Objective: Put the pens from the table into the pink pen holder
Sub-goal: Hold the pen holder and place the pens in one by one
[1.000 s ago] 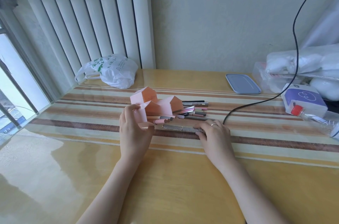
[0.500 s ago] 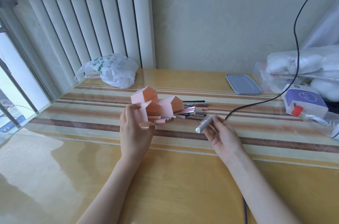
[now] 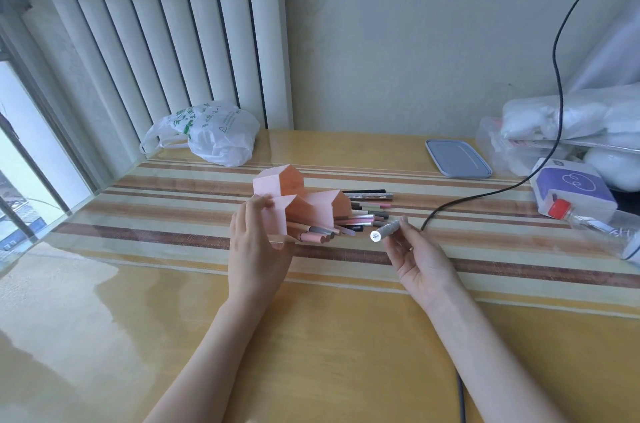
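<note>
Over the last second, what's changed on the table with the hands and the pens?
The right hand, which lay flat on a silver pen on the table, picked it up and now holds it lifted, its end pointing toward the pink pen holder. The left hand kept its grip on the holder, which stayed on its side. The pens beside the holder did not move.
</note>
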The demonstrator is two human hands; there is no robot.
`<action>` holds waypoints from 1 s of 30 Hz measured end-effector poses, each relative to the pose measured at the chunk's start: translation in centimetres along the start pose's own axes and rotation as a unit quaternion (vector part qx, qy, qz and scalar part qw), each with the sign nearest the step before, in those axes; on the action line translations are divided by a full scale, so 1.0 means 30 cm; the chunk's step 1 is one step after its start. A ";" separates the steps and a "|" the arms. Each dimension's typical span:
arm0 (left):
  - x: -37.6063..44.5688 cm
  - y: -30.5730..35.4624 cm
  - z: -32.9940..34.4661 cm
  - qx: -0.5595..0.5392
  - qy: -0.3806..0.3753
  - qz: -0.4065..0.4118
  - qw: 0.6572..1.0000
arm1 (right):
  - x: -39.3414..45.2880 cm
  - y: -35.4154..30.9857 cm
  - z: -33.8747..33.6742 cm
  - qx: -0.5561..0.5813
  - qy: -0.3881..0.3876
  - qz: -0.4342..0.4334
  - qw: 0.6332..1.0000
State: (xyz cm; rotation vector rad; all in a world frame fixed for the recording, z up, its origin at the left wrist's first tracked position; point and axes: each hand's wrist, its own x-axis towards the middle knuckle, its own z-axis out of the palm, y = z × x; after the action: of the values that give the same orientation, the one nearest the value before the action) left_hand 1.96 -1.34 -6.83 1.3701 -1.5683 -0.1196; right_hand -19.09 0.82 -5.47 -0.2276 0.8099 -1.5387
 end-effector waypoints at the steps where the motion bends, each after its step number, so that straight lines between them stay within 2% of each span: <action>1: 0.000 0.000 0.001 0.002 0.000 0.002 1.000 | -0.001 0.001 0.001 0.003 0.000 -0.002 1.000; 9: 0.001 -0.001 0.001 0.001 0.003 -0.002 1.000 | -0.018 0.006 0.010 -0.021 -0.022 -0.082 0.996; 13: 0.000 0.001 0.003 0.007 0.005 0.015 1.000 | -0.048 0.016 0.033 -0.083 -0.011 -0.214 0.973; 18: -0.002 -0.001 0.006 0.014 0.004 0.022 1.000 | -0.101 0.057 0.069 -0.208 -0.048 -0.381 0.900; 22: -0.003 0.001 0.007 0.013 0.002 0.023 1.000 | -0.114 0.101 0.064 -0.331 -0.076 -0.482 0.808; 25: -0.003 -0.002 0.009 0.013 0.001 0.022 1.000 | -0.108 0.126 0.054 -0.389 -0.092 -0.529 0.749; 28: -0.002 -0.004 0.010 0.011 0.002 0.018 1.000 | -0.093 0.127 0.048 -0.405 -0.085 -0.545 0.729; 30: -0.003 -0.002 0.010 0.011 0.003 0.018 1.000 | -0.082 0.123 0.039 -0.433 -0.098 -0.554 0.704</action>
State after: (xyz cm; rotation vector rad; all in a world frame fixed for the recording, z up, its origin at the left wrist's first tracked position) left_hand 1.78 -1.46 -7.07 1.3570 -1.5930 -0.0778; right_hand -15.08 2.96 -6.05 -1.8382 1.2760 -2.0063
